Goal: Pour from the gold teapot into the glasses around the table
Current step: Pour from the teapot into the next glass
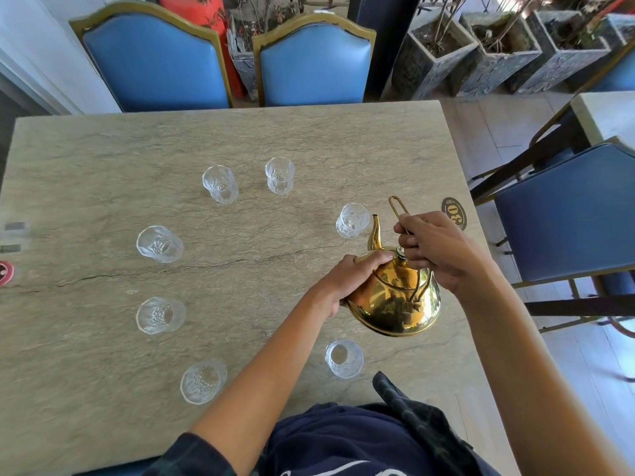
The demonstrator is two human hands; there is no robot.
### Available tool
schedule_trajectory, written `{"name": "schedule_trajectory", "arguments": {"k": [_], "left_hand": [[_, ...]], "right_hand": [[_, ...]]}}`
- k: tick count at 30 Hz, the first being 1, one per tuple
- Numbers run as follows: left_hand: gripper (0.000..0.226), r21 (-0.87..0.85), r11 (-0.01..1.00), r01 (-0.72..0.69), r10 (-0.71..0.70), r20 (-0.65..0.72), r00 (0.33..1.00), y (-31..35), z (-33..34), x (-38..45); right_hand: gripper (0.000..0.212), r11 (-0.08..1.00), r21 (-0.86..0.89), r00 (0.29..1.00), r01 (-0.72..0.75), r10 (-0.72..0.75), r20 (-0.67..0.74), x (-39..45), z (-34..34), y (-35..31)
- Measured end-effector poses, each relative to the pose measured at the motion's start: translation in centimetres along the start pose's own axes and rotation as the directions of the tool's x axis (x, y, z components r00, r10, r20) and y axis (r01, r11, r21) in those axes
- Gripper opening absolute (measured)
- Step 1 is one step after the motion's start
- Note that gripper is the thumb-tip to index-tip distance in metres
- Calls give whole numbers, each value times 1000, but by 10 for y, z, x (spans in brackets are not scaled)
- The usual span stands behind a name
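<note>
The gold teapot (395, 293) hung above the table (103, 149), its spout (375, 231) just beside the nearest glass (352, 220). A spill looked likely if the pot tipped before the spout cleared that rim. The right hand (438, 249) was clamped on the wire handle (398, 209); the left hand (357, 273) cupped the pot's shoulder, forearms converging.

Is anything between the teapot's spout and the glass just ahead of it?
Nothing visible. The gold teapot, held by the left hand and right hand, has its spout right beside the nearest glass, with only bare table around them. The other glasses stand well clear.
</note>
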State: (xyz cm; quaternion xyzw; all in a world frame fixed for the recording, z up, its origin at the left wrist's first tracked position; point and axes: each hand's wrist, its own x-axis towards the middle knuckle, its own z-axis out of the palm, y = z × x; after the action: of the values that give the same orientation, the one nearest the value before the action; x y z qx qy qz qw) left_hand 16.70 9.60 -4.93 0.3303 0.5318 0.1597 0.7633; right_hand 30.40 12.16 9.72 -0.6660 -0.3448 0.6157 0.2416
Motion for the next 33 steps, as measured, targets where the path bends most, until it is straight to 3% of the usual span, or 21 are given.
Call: {"name": "schedule_trajectory", "arguments": {"k": [3,7,11,16,22,27,31,33], "left_hand": [[78,8,1000,2,-2,-12,1000,0,2,1],[74,8,1000,5,-5,-1,1000,1,2,0],[88,19,1000,4,-3,-15,1000,1,2,1],[59,14,1000,14,-14,-17,1000,0,1,3],[68,17,1000,11,-11,-23,1000,-1,0,4],[58,27,999,30,-29,-24,999,0,0,5],[74,34,999,26,-25,-31,999,-3,-1,6],[95,28,999,18,-17,-38,999,-4,-2,9]], "right_hand": [[24,1000,0,1000,1,-1,0,0,-1,0],[26,999,32,1000,-11,10,11,2,-3,1],[26,998,63,999,-25,24,21,3,-3,0],[24,999,45,1000,-16,15,19,3,-3,0],[24,999,35,1000,-19,19,14,3,-2,-2],[23,1000,24,1000,-20,20,11,4,-2,-3],[23,1000,3,1000,-12,12,6,4,-2,0],[22,1000,-8,1000,1,-1,5,2,0,1]]}}
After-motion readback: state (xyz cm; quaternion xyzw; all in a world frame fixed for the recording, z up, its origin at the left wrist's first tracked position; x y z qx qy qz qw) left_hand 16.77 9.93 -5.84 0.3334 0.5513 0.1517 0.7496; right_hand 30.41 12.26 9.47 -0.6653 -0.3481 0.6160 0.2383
